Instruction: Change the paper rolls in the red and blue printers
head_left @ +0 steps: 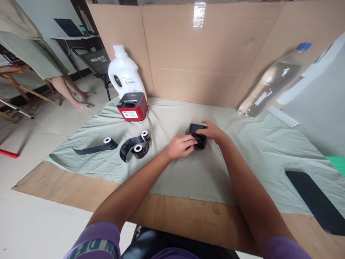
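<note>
A small black box-shaped device [197,130] sits on the cloth in front of me, its top and front glossy. My right hand [211,131] grips it from the right, thumb over the top and fingers around the far side. The bent fingers of my left hand [182,145] press together on its left front edge. Both hands partly cover the device, so its details are hard to make out. To the left lie a dark roll with a white core [110,143] and its loose tail, plus two more unrolled dark rolls [138,150].
A red and black printer [138,109] stands at the back left before a white detergent bottle [125,73]. Cardboard [202,54] walls the back. A clear bottle with a blue cap [272,82] leans at right; a dark phone [314,196] lies near the front right. Someone [40,50] stands at far left.
</note>
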`<state>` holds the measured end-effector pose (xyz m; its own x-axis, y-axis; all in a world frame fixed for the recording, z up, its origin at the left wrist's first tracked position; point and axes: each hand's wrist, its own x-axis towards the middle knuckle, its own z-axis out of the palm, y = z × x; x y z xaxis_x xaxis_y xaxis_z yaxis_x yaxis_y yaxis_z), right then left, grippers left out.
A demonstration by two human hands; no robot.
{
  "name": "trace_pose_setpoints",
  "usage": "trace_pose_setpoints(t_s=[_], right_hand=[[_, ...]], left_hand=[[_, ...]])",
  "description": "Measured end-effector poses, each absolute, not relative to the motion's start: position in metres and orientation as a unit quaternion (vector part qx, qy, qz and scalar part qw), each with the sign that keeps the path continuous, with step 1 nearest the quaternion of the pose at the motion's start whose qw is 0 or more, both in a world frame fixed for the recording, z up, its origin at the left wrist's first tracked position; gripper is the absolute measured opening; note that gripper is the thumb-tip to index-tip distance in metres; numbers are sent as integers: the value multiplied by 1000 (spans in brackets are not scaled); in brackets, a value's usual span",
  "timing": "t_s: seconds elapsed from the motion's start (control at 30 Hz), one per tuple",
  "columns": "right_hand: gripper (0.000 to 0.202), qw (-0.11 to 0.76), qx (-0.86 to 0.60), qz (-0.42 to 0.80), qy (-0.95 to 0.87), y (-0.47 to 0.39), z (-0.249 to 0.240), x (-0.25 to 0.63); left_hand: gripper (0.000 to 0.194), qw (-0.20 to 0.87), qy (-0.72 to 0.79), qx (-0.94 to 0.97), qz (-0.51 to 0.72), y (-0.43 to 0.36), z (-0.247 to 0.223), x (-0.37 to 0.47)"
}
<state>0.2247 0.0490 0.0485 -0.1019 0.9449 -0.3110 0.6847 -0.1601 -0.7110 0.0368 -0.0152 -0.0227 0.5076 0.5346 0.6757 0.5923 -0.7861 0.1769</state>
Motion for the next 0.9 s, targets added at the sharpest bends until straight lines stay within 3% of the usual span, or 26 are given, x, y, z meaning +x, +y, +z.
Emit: trace_pose_setpoints(t_s=[0.13, 0.33, 0.5, 0.7, 0.9], right_hand=[[98, 126, -687, 267, -664, 32, 50, 198], [88, 58, -722, 206, -658, 17, 53, 180], [79, 98, -696, 183, -688, 3, 56, 200], [82, 202, -699, 96, -679, 27, 61, 302], [70, 198, -776, 36, -598, 81, 47, 433]], left_hand=[[27, 71, -323, -870, -367, -16, -23, 36], [24, 38, -261, -881, -393, -24, -15, 33], [32, 5, -230, -906, -354, -29, -10, 36], [51, -77, -260, -949, -159, -24, -12, 46], [56, -137, -287, -938, -140, -20, -16, 50]])
